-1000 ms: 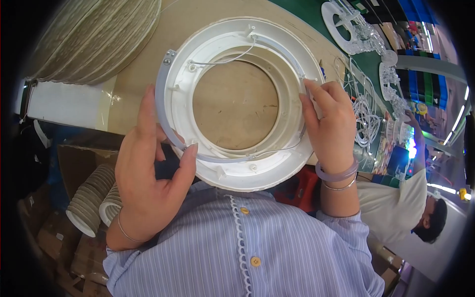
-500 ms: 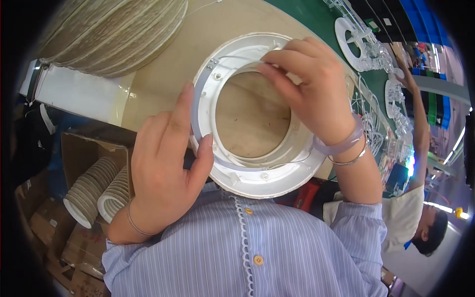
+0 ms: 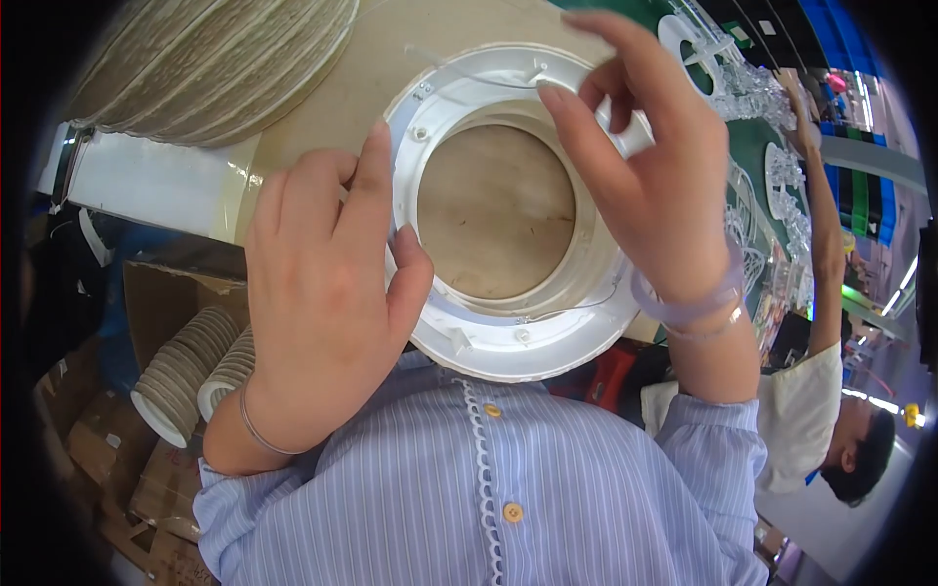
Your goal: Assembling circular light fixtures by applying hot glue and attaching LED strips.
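A round white ring-shaped housing [image 3: 562, 359] with a wide central hole stands in front of my body at the table's near edge. My left hand [image 3: 318, 264] grips its left rim, thumb on the inner side and index finger along the outside. Over the upper right of the ring, my right hand [image 3: 660, 161] has its thumb and index finger spread apart, with nothing visible between them. A thin pale wire [image 3: 469, 76] rises from the ring's upper channel, its free end sticking out past the upper left rim. Another thin wire [image 3: 576, 311] runs along the near right side.
A large ribbed beige shade [image 3: 215, 68] lies at the far left of the table [image 3: 391, 24]. Ribbed rolls [image 3: 181, 376] fill a cardboard box [image 3: 166, 283] at lower left. Clear plastic parts [image 3: 752, 98] and white cables lie at right, where another person [image 3: 801, 420] reaches in.
My right hand has opened and moved up and right from the ring's upper channel. The wire's end now stands out at the upper left. The ring has shifted slightly away from me.
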The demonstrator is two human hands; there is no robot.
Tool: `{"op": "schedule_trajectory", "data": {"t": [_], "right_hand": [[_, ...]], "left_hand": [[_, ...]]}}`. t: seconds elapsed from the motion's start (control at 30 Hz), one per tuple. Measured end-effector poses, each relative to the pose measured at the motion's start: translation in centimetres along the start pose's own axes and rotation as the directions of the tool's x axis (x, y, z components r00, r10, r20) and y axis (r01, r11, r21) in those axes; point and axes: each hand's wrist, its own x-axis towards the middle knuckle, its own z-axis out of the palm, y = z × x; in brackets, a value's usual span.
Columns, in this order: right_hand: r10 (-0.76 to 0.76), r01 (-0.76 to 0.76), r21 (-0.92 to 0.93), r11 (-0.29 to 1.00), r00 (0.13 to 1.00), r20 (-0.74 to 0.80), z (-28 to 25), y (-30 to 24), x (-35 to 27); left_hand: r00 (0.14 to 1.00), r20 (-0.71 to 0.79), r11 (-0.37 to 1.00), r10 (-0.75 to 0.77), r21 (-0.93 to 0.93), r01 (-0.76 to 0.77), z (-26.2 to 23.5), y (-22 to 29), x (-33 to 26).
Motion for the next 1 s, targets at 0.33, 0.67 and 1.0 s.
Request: {"op": "schedule_trajectory", "data": {"t": [0.33,0.67,1.0], "right_hand": [[0.010,-0.066,0.116,0.991,0.905,0.425,-2.1,-2.2,-7.0],[-0.091,-0.019,0.232,0.972,0.886,0.454,-0.1,-3.7,-8.1],[-0.098,-0.060,0.290,0.955,0.860,0.501,-0.8,-2.9,-8.3]], "left_hand": [[0.998,0.035,0.997,-0.048,0.064,0.046,-1.0,-0.7,0.7],[0.998,0.019,0.995,-0.066,0.074,0.064,-1.6,-1.2,0.2],[0.995,0.092,0.996,-0.028,0.092,0.019,-1.2,-0.1,-0.1]]}}
